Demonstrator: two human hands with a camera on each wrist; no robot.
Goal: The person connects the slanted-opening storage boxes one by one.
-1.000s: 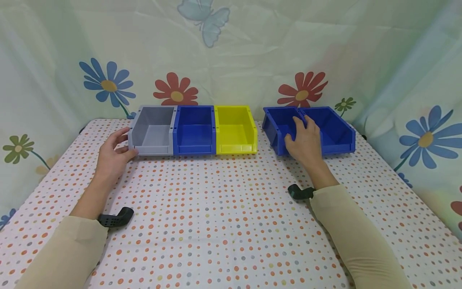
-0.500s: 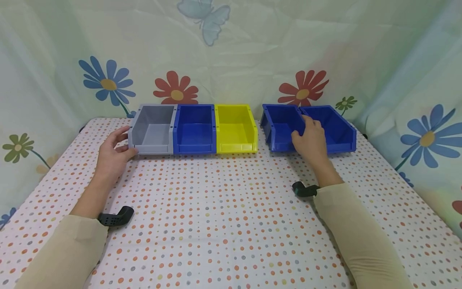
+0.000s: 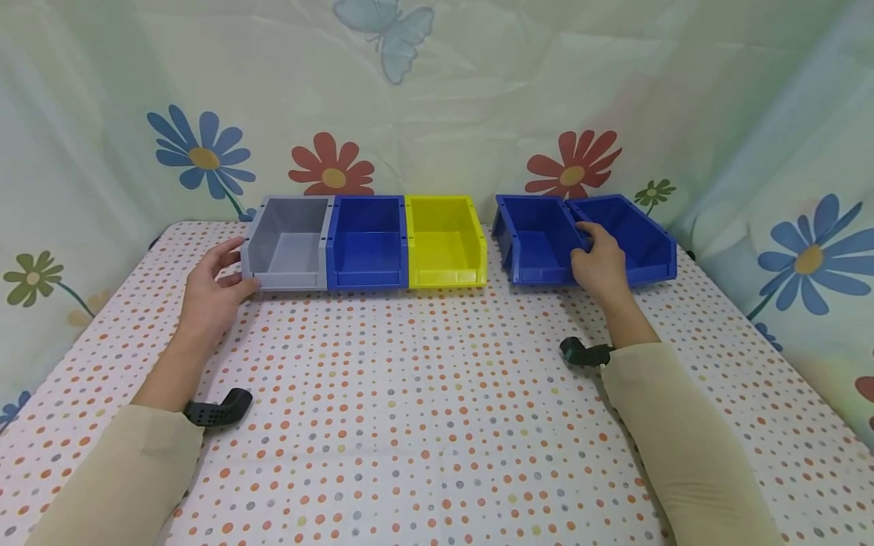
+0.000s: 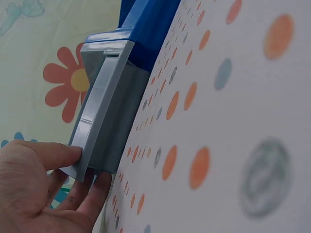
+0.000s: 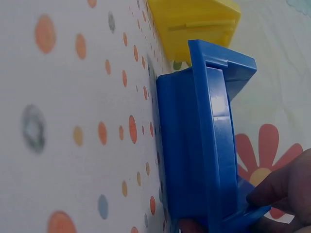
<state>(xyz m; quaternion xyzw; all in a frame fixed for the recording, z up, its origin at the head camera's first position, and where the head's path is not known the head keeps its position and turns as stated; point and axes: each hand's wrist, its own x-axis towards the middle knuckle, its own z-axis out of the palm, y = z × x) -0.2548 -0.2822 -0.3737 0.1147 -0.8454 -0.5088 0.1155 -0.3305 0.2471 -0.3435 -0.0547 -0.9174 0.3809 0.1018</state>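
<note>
My left hand (image 3: 213,292) holds the front left corner of a grey storage bin (image 3: 287,254), thumb on its front edge and fingers at its side. In the left wrist view, the thumb (image 4: 63,155) presses the grey rim. My right hand (image 3: 601,265) pinches the right wall of a blue storage bin (image 3: 539,246). The right wrist view has a thumb (image 5: 272,187) at that wall, with a fingertip low beside the bin. Just right of this hand stands another blue bin (image 3: 638,235), turned at an angle and partly hidden by the hand.
Against the grey bin stand a blue bin (image 3: 367,246) and a yellow bin (image 3: 445,243), side by side in a row. A gap separates the yellow bin from the right pair. Dotted cloth covers the table (image 3: 382,417); a flowered curtain (image 3: 464,98) hangs behind.
My right hand has shifted right and down to the wall of the left bin in the right pair. That bin has turned straighter; the rightmost bin angles slightly more. The left hand stays put.
</note>
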